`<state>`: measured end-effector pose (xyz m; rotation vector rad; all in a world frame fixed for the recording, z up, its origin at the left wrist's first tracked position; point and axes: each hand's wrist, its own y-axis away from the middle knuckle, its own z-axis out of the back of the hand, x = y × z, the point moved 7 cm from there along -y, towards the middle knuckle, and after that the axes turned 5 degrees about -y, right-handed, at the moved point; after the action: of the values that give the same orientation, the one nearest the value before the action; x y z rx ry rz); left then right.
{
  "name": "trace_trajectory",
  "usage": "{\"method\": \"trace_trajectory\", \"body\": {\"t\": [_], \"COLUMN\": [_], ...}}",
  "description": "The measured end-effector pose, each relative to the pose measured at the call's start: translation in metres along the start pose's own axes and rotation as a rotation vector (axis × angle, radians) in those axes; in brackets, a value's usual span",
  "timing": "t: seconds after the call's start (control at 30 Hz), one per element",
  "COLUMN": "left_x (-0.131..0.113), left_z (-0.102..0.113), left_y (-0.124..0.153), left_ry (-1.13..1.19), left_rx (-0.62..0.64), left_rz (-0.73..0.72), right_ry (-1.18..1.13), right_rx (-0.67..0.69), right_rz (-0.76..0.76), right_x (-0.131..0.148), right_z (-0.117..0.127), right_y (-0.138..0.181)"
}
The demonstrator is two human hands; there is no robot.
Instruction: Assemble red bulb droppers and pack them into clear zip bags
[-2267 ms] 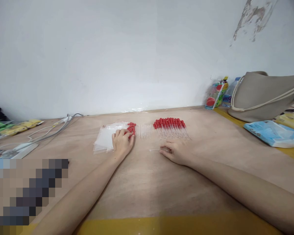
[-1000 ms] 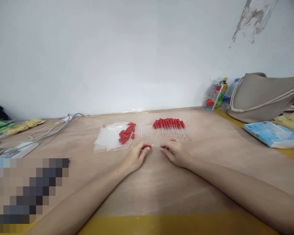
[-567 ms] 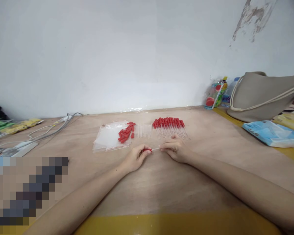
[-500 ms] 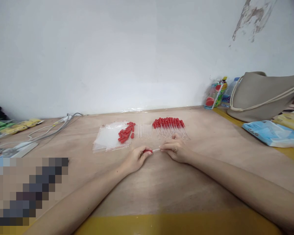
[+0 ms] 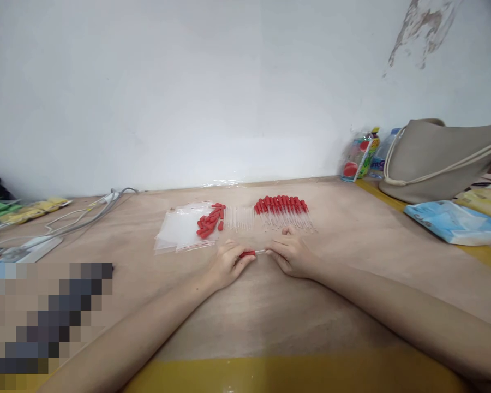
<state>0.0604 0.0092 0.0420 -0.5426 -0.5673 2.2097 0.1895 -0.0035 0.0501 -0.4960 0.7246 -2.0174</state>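
My left hand pinches a red rubber dropper bulb between thumb and fingers. From its open end a thin clear dropper tube runs across to my right hand, whose fingertips are closed on it. How deep the tube sits in the bulb is hard to make out. Just beyond my hands lies a row of bare clear tubes. To their right several droppers with red bulbs are lined up. Loose red bulbs are heaped on the left, partly over clear zip bags.
Cables and a white power strip lie on the left, with green and yellow packets behind. Bottles, a grey bag and a blue-white packet stand or lie to the right. A wall rises behind the wooden table.
My right hand has shifted slightly left and turned a little, so less of the tube shows between my hands. My left hand keeps its hold on the bulb.
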Motion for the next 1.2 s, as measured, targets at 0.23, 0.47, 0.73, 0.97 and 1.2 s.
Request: {"method": "trace_trajectory", "body": {"t": [0.23,0.47,0.73,0.97,1.2], "left_x": [-0.004,0.009,0.037,0.026,0.026], "left_z": [-0.002,0.000,-0.001,-0.004,-0.004], "left_y": [0.001,-0.004,-0.001,-0.005,-0.004], "left_ry": [-0.003,0.017,0.092,0.087,0.094], "left_rx": [0.016,0.012,0.007,0.105,0.111], "left_rz": [-0.057,-0.001,0.220,0.108,0.105], "right_ry": [-0.032,0.025,-0.009,0.095,0.206], "right_rx": [0.078,0.186,0.209,0.067,0.102], "right_rz": [-0.053,-0.160,-0.483,-1.012,-1.099], "right_x": [-0.002,-0.002,-0.054,-0.125,-0.133], "right_z": [-0.012,-0.010,0.004,-0.006,-0.027], "right_y": [-0.001,-0.014,-0.017,-0.026,-0.038]}}
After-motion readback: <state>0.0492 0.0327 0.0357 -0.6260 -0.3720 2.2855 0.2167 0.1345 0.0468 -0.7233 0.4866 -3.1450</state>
